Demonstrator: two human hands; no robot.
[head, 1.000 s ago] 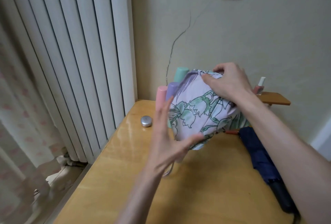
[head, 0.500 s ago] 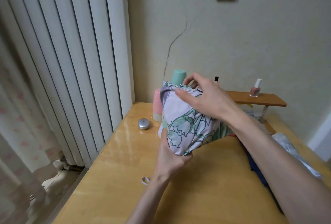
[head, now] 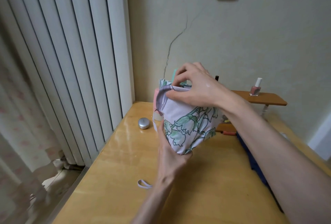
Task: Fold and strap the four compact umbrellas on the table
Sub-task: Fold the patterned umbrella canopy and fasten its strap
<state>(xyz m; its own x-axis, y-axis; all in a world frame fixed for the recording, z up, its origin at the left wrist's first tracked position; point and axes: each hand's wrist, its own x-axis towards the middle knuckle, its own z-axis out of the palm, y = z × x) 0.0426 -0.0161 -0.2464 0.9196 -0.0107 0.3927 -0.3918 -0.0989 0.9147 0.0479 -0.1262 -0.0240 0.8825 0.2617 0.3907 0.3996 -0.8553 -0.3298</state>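
— Beside the desk (head: 125, 179), on the left, what fills the view?
— White vertical blinds (head: 71, 62), from top to floor. The desk itself is yellow wood and runs back to the wall.
— And the umbrella being worked on?
— The floral umbrella (head: 186, 125), lilac with green flowers, is held up off the desk, over its far half, between both hands. Its cloth is bunched loosely, with no strap round it.
— Any other umbrella?
— A navy umbrella (head: 250, 159) lies on the right side of the desk, mostly hidden behind the right forearm.
— What is behind it?
— A small wooden shelf (head: 265, 98) against the wall.
— How are the hands?
— The right hand (head: 195, 87) is on top, its fingers (head: 176, 78) curled and pinching the upper edge of the cloth at the purple band. The left hand (head: 170, 154) grips the lower end from beneath, fingers wrapped round the bundle.
— Smaller things?
— A pink cylinder (head: 156, 96) and a mint one (head: 174, 73) peek out behind the cloth. A round silver tin (head: 143, 123) sits on the desk just left of the umbrella. A pink nail polish bottle (head: 255, 87) stands upright on the shelf. A lilac loop (head: 143, 184) shows just beside the left wrist; I cannot tell whether it hangs or lies on the desk.
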